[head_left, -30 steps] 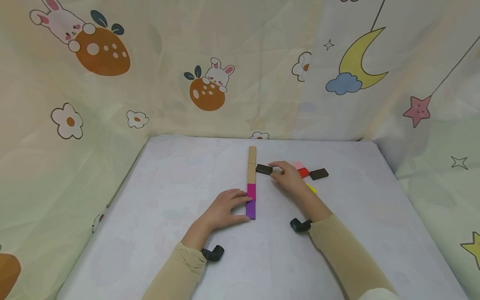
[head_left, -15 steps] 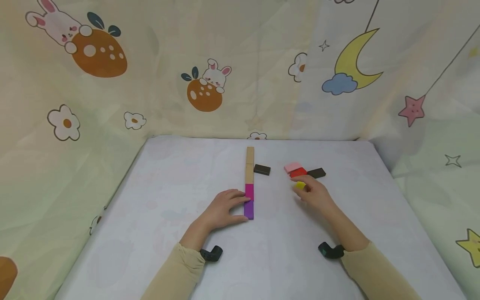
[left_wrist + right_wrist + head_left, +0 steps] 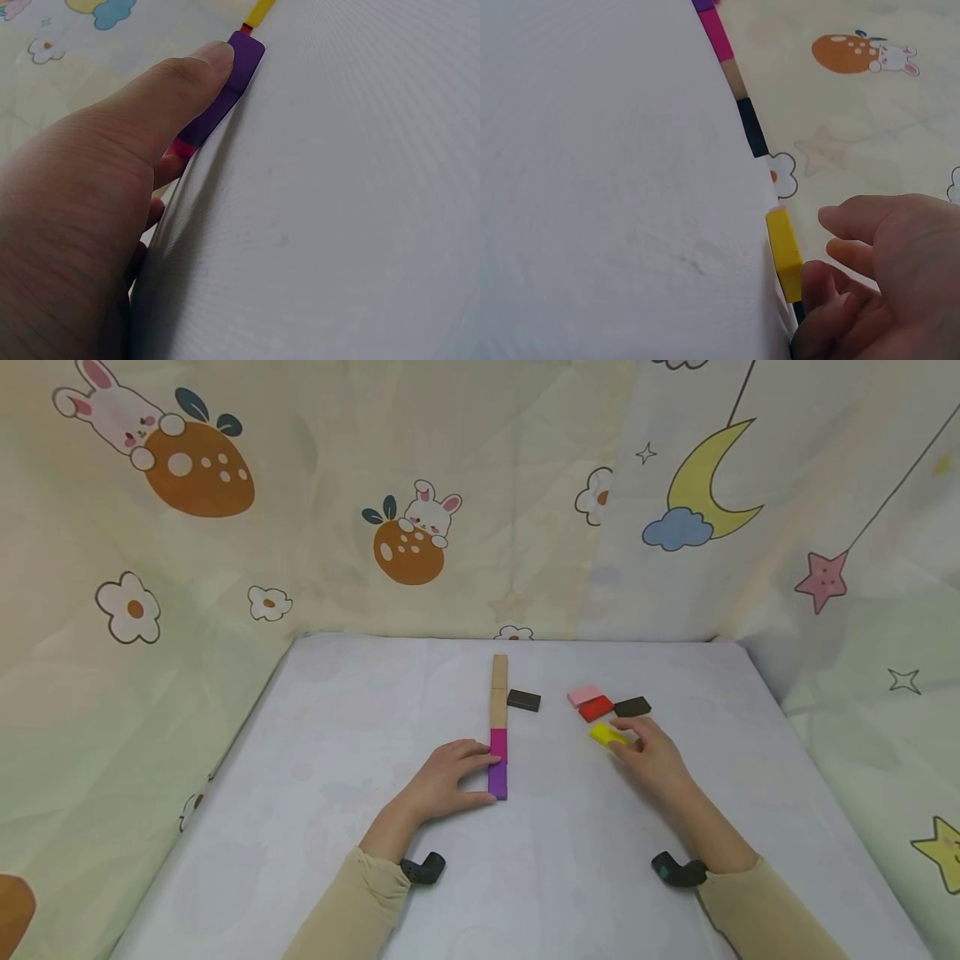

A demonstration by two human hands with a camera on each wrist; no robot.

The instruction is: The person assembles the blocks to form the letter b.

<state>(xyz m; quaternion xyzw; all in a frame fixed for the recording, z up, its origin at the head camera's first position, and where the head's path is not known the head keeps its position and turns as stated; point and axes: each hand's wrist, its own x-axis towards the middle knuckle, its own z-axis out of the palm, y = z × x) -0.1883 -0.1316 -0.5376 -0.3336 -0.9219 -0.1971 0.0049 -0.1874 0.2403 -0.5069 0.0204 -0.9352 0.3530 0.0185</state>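
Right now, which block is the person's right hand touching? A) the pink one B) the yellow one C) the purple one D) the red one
B: the right hand has its fingers on the yellow block, while the red block and pink block lie apart from it, farther back on the table.

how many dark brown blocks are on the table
2. One dark brown block lies just right of the row; the other dark brown block lies beside the red block.
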